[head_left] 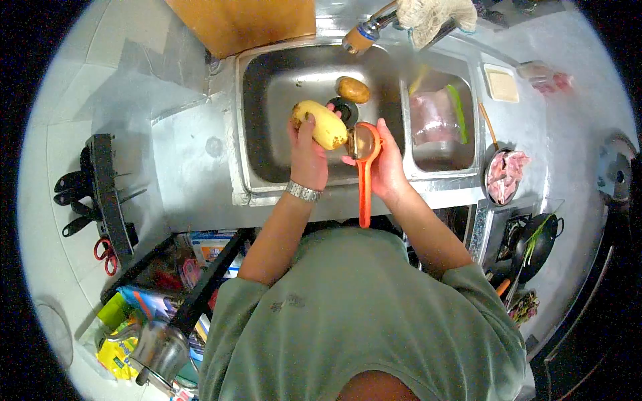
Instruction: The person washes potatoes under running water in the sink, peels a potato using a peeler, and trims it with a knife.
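Observation:
In the head view, my left hand (309, 150) is wrapped round a mostly peeled yellow potato (321, 125), which has brown patches of skin at its ends. My right hand (390, 160) grips an orange peeler (364, 190), its handle pointing down toward my body. The peeler's head is beside the potato's right end; whether it touches cannot be made out. Both hands are over the larger basin of a steel sink (267, 144). An unpeeled brown potato (354, 89) lies in that basin, next to the black drain (344, 110).
The smaller basin holds a clear bag (436, 117) with a green seal. A faucet (361, 37) hangs over the sink's back. At right are a plate of raw meat (507, 175) and a black wok (538, 247). Knives (75, 189) and red scissors (105, 256) hang at left.

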`<act>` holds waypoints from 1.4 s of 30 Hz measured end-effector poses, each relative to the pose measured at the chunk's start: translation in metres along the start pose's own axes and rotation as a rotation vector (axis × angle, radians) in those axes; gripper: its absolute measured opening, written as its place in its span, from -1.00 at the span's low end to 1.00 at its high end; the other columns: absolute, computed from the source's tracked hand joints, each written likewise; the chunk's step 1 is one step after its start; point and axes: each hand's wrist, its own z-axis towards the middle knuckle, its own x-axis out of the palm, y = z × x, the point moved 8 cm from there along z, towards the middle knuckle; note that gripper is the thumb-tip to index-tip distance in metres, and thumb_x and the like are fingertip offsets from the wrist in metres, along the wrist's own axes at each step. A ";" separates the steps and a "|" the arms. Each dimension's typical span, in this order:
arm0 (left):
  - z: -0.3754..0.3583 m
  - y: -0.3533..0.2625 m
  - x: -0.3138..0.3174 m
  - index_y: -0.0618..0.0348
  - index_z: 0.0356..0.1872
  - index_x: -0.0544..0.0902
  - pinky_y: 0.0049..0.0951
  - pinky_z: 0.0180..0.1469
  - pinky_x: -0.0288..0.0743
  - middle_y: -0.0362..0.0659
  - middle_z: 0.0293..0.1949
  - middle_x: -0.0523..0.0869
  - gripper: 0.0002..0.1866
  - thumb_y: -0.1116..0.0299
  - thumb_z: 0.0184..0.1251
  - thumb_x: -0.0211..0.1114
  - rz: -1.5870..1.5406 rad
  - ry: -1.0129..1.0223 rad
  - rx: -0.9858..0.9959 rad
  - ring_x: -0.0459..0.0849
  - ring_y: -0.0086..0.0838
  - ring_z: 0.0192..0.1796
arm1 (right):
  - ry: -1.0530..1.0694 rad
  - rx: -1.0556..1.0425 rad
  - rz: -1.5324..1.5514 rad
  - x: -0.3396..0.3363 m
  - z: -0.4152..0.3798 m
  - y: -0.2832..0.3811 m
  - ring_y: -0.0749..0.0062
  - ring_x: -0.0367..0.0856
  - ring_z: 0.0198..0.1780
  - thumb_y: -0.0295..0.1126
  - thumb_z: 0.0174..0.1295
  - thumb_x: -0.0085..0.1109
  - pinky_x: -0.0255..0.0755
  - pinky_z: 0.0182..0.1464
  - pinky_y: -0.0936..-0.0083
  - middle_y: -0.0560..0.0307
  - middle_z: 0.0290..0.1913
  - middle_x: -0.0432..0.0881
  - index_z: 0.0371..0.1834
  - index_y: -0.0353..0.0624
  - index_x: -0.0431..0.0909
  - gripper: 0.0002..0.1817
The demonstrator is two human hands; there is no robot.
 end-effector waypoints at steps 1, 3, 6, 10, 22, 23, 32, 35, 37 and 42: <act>-0.001 0.001 0.005 0.11 0.27 0.17 -0.17 0.24 0.44 0.06 0.09 0.53 -0.50 0.33 0.40 0.15 0.001 0.008 -0.003 0.58 -0.14 0.16 | -0.013 0.002 0.074 0.002 -0.001 0.001 0.32 0.61 -0.02 0.16 0.38 -0.11 0.63 -0.09 0.22 0.10 -0.06 0.60 0.05 -0.14 0.47 -0.44; -0.009 -0.010 0.009 0.13 0.29 0.16 -0.25 0.24 0.42 0.00 0.11 0.49 -0.46 0.33 0.39 0.17 0.142 -0.057 0.162 0.55 -0.23 0.15 | -0.003 0.029 0.144 -0.002 0.004 -0.004 0.27 0.59 0.02 0.16 0.38 -0.12 0.62 -0.04 0.20 0.06 -0.03 0.59 0.05 -0.15 0.47 -0.43; -0.014 -0.007 -0.005 0.17 0.30 0.17 -0.28 0.23 0.40 -0.06 0.11 0.46 -0.43 0.33 0.37 0.21 0.406 -0.164 0.202 0.52 -0.31 0.13 | 0.017 0.067 0.251 -0.016 0.012 -0.016 0.17 0.58 0.05 0.17 0.38 -0.15 0.61 0.02 0.18 0.00 0.01 0.58 0.06 -0.18 0.46 -0.41; -0.022 -0.018 0.001 0.23 0.27 0.22 -0.39 0.15 0.44 -0.07 0.08 0.48 -0.42 0.40 0.30 0.28 0.736 -0.101 0.177 0.50 -0.40 0.10 | 0.009 0.122 0.319 -0.032 0.016 -0.027 0.09 0.55 0.11 0.16 0.37 -0.13 0.63 -0.02 0.06 -0.03 0.08 0.54 0.13 -0.16 0.41 -0.41; -0.012 0.011 -0.022 0.24 0.21 0.32 -0.44 0.03 0.51 -0.08 0.01 0.55 -0.34 0.28 0.14 0.45 0.982 0.129 -0.045 0.58 -0.41 0.01 | -0.122 -0.054 0.245 -0.055 0.026 0.025 0.27 0.59 -0.09 0.11 0.38 -0.10 0.55 0.01 0.23 0.15 -0.15 0.62 -0.01 -0.07 0.48 -0.53; -0.010 0.017 -0.013 0.24 0.21 0.32 -0.40 0.05 0.51 -0.07 0.02 0.56 -0.30 0.25 0.09 0.48 1.159 0.285 -0.035 0.59 -0.38 0.02 | -0.125 -0.054 0.246 -0.051 0.024 0.031 0.27 0.59 -0.09 0.11 0.38 -0.10 0.55 0.01 0.23 0.15 -0.15 0.62 -0.01 -0.07 0.48 -0.53; -0.007 0.029 0.011 0.24 0.11 0.39 -0.27 0.07 0.49 0.05 -0.03 0.61 -0.30 0.14 -0.02 0.51 1.267 0.302 -0.061 0.62 -0.19 0.06 | 0.024 -0.415 -0.280 -0.026 0.010 0.061 0.35 0.58 -0.06 -0.15 0.29 0.18 0.44 0.04 0.40 0.10 -0.16 0.59 -0.04 -0.19 0.52 -0.65; -0.008 0.026 0.026 0.24 0.06 0.40 -0.25 0.04 0.51 0.08 -0.03 0.63 -0.35 0.15 -0.01 0.48 1.441 0.310 0.081 0.63 -0.11 0.06 | 0.047 -0.892 -1.191 0.022 -0.034 0.091 0.17 0.58 -0.05 -0.19 0.14 0.31 0.47 0.02 0.37 -0.02 -0.14 0.59 -0.07 -0.21 0.54 -0.60; -0.010 0.024 0.029 0.24 0.05 0.40 -0.24 0.03 0.52 0.08 -0.04 0.64 -0.36 0.15 0.00 0.47 1.501 0.379 0.171 0.64 -0.08 0.04 | 0.127 -1.191 -1.381 0.049 -0.051 0.091 0.05 0.59 -0.11 -0.21 0.03 0.38 0.50 -0.05 0.32 -0.05 -0.18 0.59 -0.09 -0.18 0.55 -0.58; -0.015 0.023 0.023 0.22 0.09 0.41 -0.29 0.03 0.53 0.01 -0.10 0.67 -0.35 0.24 -0.03 0.47 1.317 0.376 0.028 0.68 -0.18 -0.03 | -0.043 -0.861 -1.103 0.007 -0.001 0.102 0.38 0.59 -0.30 -0.28 0.15 0.32 0.48 -0.21 0.42 0.09 -0.34 0.62 -0.18 -0.18 0.57 -0.73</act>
